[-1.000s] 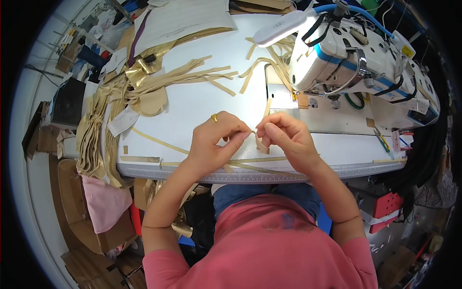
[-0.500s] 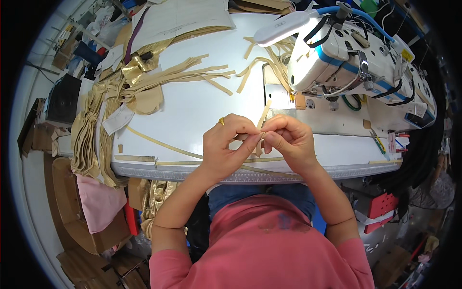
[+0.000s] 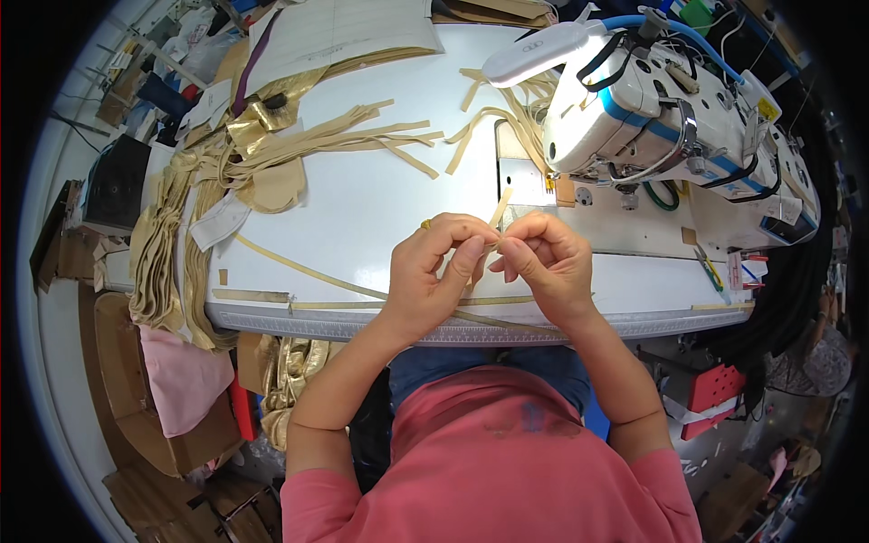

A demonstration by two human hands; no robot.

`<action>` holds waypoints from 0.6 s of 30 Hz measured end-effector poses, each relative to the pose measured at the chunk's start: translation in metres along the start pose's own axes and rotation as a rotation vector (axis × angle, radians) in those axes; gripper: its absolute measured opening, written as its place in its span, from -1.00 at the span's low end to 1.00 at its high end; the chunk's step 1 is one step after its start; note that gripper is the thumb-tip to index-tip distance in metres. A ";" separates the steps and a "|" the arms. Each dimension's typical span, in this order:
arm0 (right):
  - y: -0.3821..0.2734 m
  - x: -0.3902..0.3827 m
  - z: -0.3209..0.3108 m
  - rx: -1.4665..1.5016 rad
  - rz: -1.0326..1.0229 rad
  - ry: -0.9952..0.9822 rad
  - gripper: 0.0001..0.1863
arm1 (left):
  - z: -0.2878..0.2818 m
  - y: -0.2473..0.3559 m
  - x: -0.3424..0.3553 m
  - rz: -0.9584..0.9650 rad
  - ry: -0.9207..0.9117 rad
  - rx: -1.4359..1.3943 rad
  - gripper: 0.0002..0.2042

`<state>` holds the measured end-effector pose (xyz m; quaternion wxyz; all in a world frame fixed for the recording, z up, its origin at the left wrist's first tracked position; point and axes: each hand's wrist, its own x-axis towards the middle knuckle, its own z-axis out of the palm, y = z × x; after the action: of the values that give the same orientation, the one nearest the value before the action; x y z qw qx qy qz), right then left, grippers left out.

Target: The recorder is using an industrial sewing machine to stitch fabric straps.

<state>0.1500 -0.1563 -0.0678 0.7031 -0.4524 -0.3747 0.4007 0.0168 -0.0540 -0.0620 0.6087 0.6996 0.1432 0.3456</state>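
My left hand point(image 3: 436, 271) and my right hand point(image 3: 543, 262) meet over the front of the white sewing table point(image 3: 362, 208). Both pinch a narrow beige fabric strip point(image 3: 500, 206) whose free end sticks up between the fingertips toward the sewing machine point(image 3: 652, 118). A gold ring sits on a finger of my left hand. A long thin beige strip point(image 3: 299, 269) runs from the left across the table and under my left hand.
A heap of loose beige strips point(image 3: 362, 136) lies at the back of the table, with gold fabric pieces point(image 3: 172, 244) piled over its left edge. A white lamp point(image 3: 543, 50) sits above the machine. Cardboard boxes point(image 3: 127, 380) and pink cloth point(image 3: 181, 380) are on the floor at left.
My hands have drawn closer together and shifted slightly toward the machine, still pinching the strip; its free end now points up more.
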 end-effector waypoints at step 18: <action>-0.005 -0.005 -0.001 -0.223 -0.014 0.047 -0.92 | -0.014 0.013 0.009 -0.263 -0.115 0.020 -0.95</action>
<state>0.1497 -0.1627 -0.0641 0.6599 -0.5345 -0.4033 0.3408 0.0113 -0.0406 -0.0467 0.6492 0.6994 0.2019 0.2205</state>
